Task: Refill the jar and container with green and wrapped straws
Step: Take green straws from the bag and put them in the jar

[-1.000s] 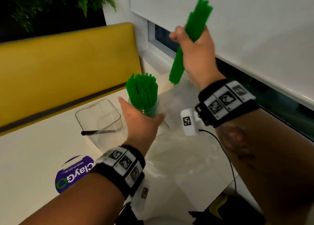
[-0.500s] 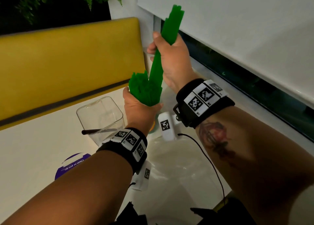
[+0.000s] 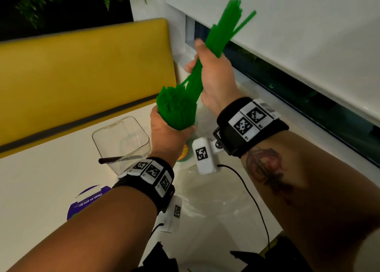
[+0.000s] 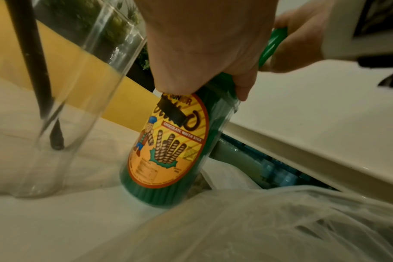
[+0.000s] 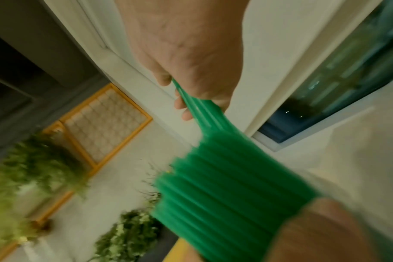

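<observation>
Leftmost on the counter (image 3: 37, 181), the clear container (image 3: 121, 142) holds only one dark straw (image 3: 117, 159), so the wrapped-straw half of the job looks not yet done. Beside it, the left hand (image 3: 167, 134) wraps the mouth of the labelled jar (image 4: 168, 150), its grip curled round the green straws (image 3: 176, 109) already standing inside, bunching them aside. Further right, the right hand (image 3: 213, 76) clutches a fresh bundle (image 3: 222, 33), tilted, lower ends meeting the jar's straws. Next, I judge, the bundle must go upright and slide down into the gap; loose straws may splay or spill.
</observation>
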Motion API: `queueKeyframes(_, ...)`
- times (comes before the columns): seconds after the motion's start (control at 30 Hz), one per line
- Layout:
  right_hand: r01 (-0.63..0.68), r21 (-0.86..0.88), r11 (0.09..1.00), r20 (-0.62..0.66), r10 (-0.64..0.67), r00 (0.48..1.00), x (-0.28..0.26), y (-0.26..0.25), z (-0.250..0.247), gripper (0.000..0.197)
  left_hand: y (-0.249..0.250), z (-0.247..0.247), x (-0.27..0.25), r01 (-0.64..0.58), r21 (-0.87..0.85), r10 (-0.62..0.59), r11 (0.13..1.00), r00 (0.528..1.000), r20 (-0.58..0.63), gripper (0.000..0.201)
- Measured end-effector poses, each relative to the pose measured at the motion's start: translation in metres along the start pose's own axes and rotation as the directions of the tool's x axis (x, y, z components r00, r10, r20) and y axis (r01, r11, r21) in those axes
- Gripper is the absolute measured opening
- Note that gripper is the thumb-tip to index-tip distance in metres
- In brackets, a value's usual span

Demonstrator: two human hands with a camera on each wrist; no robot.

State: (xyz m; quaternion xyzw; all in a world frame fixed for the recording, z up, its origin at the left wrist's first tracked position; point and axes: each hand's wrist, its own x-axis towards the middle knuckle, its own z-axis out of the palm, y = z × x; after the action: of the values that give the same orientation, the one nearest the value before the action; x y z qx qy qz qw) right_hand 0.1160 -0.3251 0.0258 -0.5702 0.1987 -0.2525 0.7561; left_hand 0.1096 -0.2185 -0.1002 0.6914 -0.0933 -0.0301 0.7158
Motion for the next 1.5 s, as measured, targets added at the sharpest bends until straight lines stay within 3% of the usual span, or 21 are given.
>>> queueKeyframes(0.23,-0.151,0.069,0.986,0.094,0.144,0.985,-0.005,-0.025,0.006,0.018,0.002,-0.001,-0.001,-0.023,-0.07,0.025,0.997,0.999,0.036,0.097)
queueKeyframes(0.4,-0.172,-0.003,0.985,0.098,0.171,0.98,-0.011,-0.018,-0.005,0.021,0.001,-0.004,-0.001,-0.013,0.023,0.012,1.0,0.999,0.041,0.105)
queueKeyframes(0.6,0.091,-0.17,0.981,-0.032,-0.098,0.995,-0.009,-0.007,-0.014,0.017,0.013,0.004,-0.006,-0.068,0.101,0.069,0.993,0.998,-0.008,0.134)
queueKeyframes(0.67,0.194,-0.188,0.963,0.022,-0.194,0.981,-0.01,-0.009,-0.012,0.017,0.018,0.006,-0.006,-0.097,0.121,0.098,0.988,0.995,0.002,0.136)
queueKeyframes(0.73,0.272,-0.327,0.905,0.145,-0.237,0.961,-0.013,-0.007,-0.007,0.019,0.02,0.008,-0.005,-0.106,0.119,0.106,0.987,0.994,0.006,0.135)
queueKeyframes(0.8,0.283,-0.499,0.819,0.246,-0.179,0.953,-0.019,0.001,-0.004,0.017,0.021,0.009,-0.006,-0.093,0.071,0.092,0.993,0.996,0.02,0.136)
queueKeyframes(0.87,0.271,-0.579,0.769,0.252,-0.147,0.957,-0.024,0.013,-0.005,0.016,0.024,0.009,-0.007,-0.077,0.033,0.076,0.996,0.997,0.029,0.138)
queueKeyframes(1.0,0.245,-0.637,0.731,0.279,-0.077,0.957,-0.021,0.014,-0.013,0.025,0.029,0.006,-0.006,-0.093,0.078,0.091,0.993,0.995,0.028,0.135)
queueKeyframes(1.1,0.165,-0.666,0.728,0.292,0.051,0.955,-0.011,0.005,-0.026,0.031,0.036,0.006,-0.004,-0.136,0.156,0.135,0.978,0.991,0.013,0.131)
queueKeyframes(1.2,0.028,-0.647,0.762,0.386,0.295,0.874,-0.005,0.006,-0.036,0.022,0.039,0.007,-0.005,-0.176,0.245,0.178,0.953,0.984,0.015,0.123)
queueKeyframes(1.27,-0.016,-0.598,0.802,0.449,0.351,0.822,-0.002,0.01,-0.037,0.021,0.04,0.01,-0.004,-0.175,0.247,0.178,0.953,0.984,0.011,0.119)
queueKeyframes(1.33,0.016,-0.529,0.848,0.498,0.295,0.816,-0.001,0.011,-0.037,0.026,0.04,0.011,-0.004,-0.151,0.216,0.154,0.965,0.988,0.002,0.12)
queueKeyframes(1.4,0.071,-0.372,0.926,0.5,0.135,0.856,-0.001,0.013,-0.036,0.037,0.039,0.011,-0.005,-0.14,0.19,0.143,0.972,0.99,0.0,0.121)
queueKeyframes(1.5,0.178,-0.207,0.962,0.394,-0.084,0.915,-0.001,0.014,-0.034,0.051,0.038,0.01,-0.009,-0.113,0.171,0.114,0.979,0.993,0.005,0.126)
